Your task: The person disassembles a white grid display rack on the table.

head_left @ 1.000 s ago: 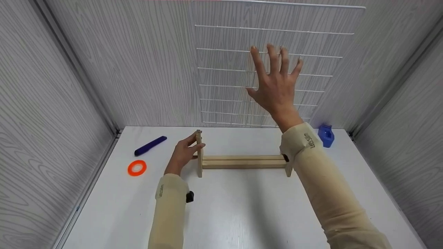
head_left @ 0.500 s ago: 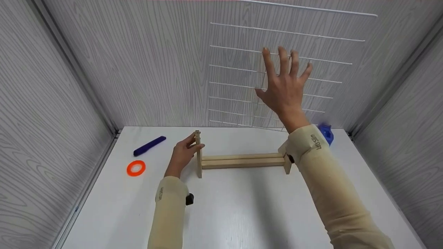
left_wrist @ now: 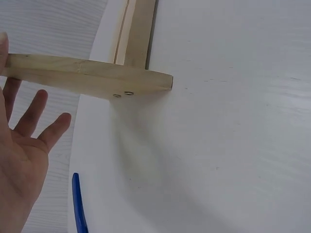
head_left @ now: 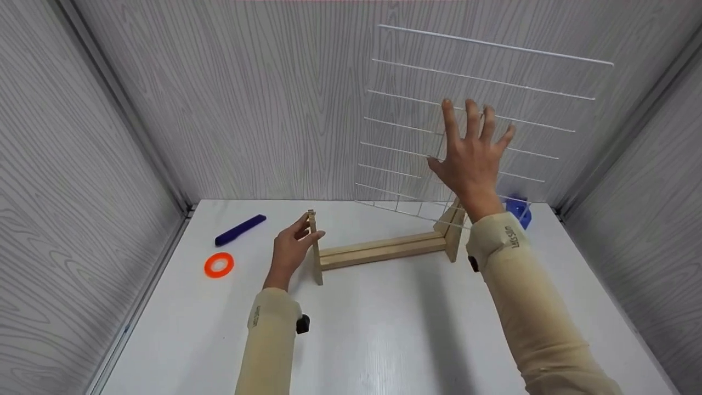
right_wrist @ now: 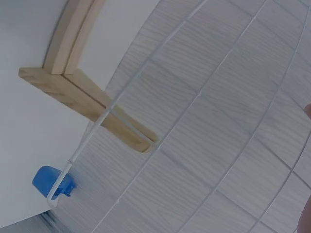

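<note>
My left hand (head_left: 288, 252) pinches the upper part of the left upright of a wooden stand (head_left: 384, 252), thumb on the near side. The left wrist view shows this upright (left_wrist: 92, 75) with two metal screw heads, the other fingers spread below it. My right hand (head_left: 473, 164) holds a white wire grid panel (head_left: 493, 45) raised and tilted behind the stand, fingers spread over the wires. How the fingertips hook the wires is hard to see. In the right wrist view, the grid's lower edge crosses in front of the stand's right end (right_wrist: 87, 104).
A slim dark blue object (head_left: 240, 230) and an orange ring (head_left: 219, 265) lie left of the stand on a white table (head_left: 362, 340). A blue plastic piece (head_left: 518, 211) sits at the back right, partly behind the grid. Grey wood-patterned walls enclose three sides.
My right hand and the grid have moved right and down, and the grid has tilted. The stand's right end has swung toward the back, while my left hand keeps its pinch.
</note>
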Motion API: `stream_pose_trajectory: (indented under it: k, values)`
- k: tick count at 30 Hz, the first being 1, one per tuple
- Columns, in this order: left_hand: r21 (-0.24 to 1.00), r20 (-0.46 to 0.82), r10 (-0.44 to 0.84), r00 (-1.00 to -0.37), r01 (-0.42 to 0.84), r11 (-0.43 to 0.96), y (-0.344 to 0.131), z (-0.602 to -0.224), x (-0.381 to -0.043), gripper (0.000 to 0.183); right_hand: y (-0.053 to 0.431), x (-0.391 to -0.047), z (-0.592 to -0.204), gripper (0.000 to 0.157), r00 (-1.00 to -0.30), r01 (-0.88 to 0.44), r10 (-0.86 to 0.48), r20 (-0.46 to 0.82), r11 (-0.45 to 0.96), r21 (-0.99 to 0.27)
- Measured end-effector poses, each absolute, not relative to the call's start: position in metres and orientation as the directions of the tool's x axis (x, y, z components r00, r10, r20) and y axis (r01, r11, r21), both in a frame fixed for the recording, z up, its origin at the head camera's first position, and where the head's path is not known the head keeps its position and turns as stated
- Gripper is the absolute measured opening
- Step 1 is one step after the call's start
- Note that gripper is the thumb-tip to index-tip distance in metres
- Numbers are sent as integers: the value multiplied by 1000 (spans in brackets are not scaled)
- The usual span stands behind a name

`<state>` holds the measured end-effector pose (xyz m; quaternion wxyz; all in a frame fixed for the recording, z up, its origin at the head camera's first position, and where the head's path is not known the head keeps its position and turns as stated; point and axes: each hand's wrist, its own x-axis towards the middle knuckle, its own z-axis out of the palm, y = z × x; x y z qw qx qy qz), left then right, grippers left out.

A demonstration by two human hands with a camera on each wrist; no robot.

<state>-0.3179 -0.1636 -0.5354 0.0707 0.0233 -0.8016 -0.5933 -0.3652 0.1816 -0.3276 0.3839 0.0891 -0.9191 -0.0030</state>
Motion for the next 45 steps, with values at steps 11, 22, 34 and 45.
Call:
stream_pose_trajectory:
  k: [11, 22, 34, 45]
  values:
    - [933, 212, -221, -952, 129, 337, -157, -546, -308, 71, 204, -366, -366, 116, -737, -140, -127, 663, 990, 35]
    - [928, 277, -314, -908, 168, 331, -148, -555, -292, 71, 211, -365, -391, 116, -770, -121, -106, 630, 992, 19]
    - [921, 318, -353, -880, 199, 334, -135, -551, -286, 69, 222, -359, -396, 116, -786, -86, -77, 613, 996, 14]
    - [938, 138, -27, -990, 122, 324, -171, -527, -296, 74, 219, -355, -407, 117, -781, -119, -118, 613, 992, 39]
